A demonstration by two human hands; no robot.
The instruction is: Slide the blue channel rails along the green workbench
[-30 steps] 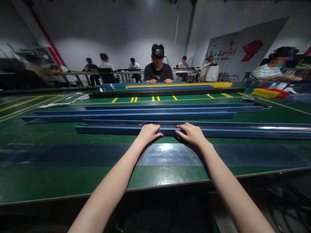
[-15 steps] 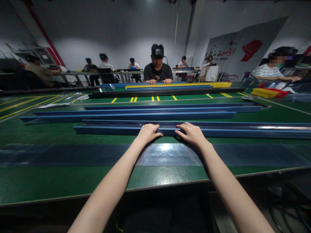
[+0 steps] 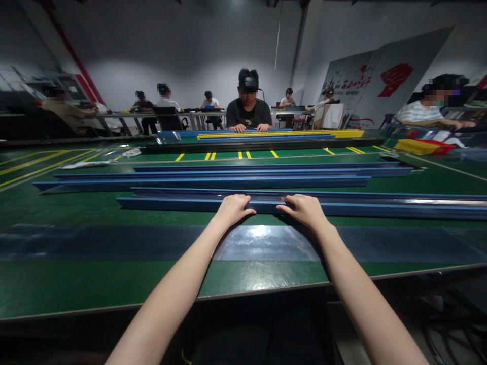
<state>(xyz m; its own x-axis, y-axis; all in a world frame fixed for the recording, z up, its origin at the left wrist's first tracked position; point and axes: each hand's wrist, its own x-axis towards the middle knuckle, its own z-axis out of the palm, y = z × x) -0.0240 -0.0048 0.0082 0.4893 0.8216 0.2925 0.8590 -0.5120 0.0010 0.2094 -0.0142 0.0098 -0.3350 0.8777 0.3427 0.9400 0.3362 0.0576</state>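
A long blue strip point(image 3: 171, 204) lies across the green table point(image 3: 76, 284) in front of me. My left hand point(image 3: 233, 209) rests on its near edge with the fingers curled over it and the thumb pointing right. Just to the right, my right hand point(image 3: 304, 210) grips the same strip with its fingers wrapped over the top. A second blue strip point(image 3: 380, 195) lies right behind it. A clear shiny plastic sheet point(image 3: 262, 242) is spread flat on the table under my wrists.
More long blue strips point(image 3: 198, 181) lie farther back. A person in a black shirt point(image 3: 248, 111) sits opposite with hands on blue and yellow strips point(image 3: 281, 134). Other people sit at tables behind and at both sides. A yellow and red box point(image 3: 422, 146) is at the right.
Both hands stay on the blue strip. My right hand has shifted very slightly to the right; the view has dipped a little.
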